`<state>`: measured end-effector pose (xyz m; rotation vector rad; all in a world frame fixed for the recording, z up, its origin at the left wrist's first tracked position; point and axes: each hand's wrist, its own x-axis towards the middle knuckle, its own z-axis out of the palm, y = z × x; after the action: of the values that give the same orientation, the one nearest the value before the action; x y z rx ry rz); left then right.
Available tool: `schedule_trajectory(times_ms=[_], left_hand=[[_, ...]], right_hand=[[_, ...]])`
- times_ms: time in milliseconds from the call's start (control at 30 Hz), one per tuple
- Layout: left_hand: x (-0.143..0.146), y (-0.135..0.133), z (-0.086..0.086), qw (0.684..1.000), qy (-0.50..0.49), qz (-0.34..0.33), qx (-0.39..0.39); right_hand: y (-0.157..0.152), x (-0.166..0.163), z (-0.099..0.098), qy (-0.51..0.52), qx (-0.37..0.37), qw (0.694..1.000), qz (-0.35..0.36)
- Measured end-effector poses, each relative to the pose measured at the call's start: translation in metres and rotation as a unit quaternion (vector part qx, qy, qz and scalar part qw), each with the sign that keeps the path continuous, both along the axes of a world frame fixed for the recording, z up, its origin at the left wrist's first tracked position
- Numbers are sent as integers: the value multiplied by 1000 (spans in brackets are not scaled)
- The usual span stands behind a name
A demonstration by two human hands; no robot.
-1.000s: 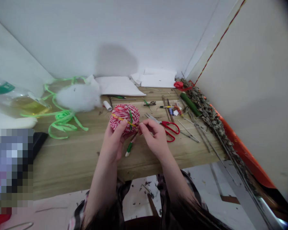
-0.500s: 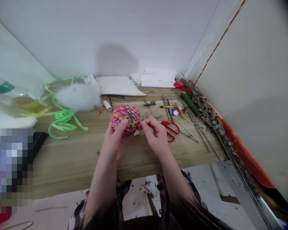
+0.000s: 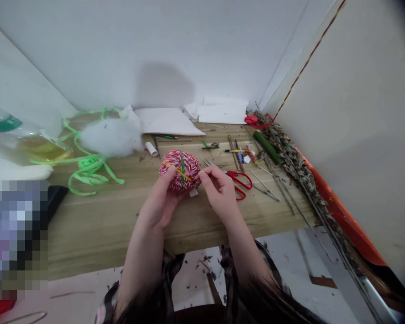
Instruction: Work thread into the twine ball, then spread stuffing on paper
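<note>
A ball of red-and-white yarn (image 3: 173, 158) rests in my left hand (image 3: 162, 198), the thumb lying on its near side. A yellow strip and a green strip run across the ball. At its right edge, my right hand (image 3: 218, 186) is closed in a pinch. What those fingertips hold is too small to make out. Just under the ball a small white tag (image 3: 193, 192) shows. Red-handled scissors (image 3: 239, 177) lie on the table behind my right hand, partly covered by it.
White stuffing (image 3: 110, 137) and bright green ribbon (image 3: 87, 168) lie left on the wooden table (image 3: 97, 234), near a clear bottle (image 3: 37, 144). White sheets (image 3: 168, 119) line the wall. Thin rods, a green roll (image 3: 266, 146) and dried stems (image 3: 290, 162) occupy the right side.
The yarn ball has shifted slightly right and towards me, turning a little in my left hand, which moved with it. My right hand stays almost where it was.
</note>
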<state>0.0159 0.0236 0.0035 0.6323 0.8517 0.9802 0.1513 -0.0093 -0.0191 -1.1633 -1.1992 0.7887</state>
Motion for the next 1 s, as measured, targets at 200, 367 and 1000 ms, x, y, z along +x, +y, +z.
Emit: schedule_trajectory(times_ms=[200,367,1000], left_hand=[[-2,1,-1,1000,-16,-18,-13],[-1,0,-2,1000,-16,-17,-3],[-4,3,-5,998,3,62,29]], right_hand=[[1,1,1,-7,-3,1000,6],[0,1,0,6,-5,1000,5],[-1,2,1,-27,-30,999,1]])
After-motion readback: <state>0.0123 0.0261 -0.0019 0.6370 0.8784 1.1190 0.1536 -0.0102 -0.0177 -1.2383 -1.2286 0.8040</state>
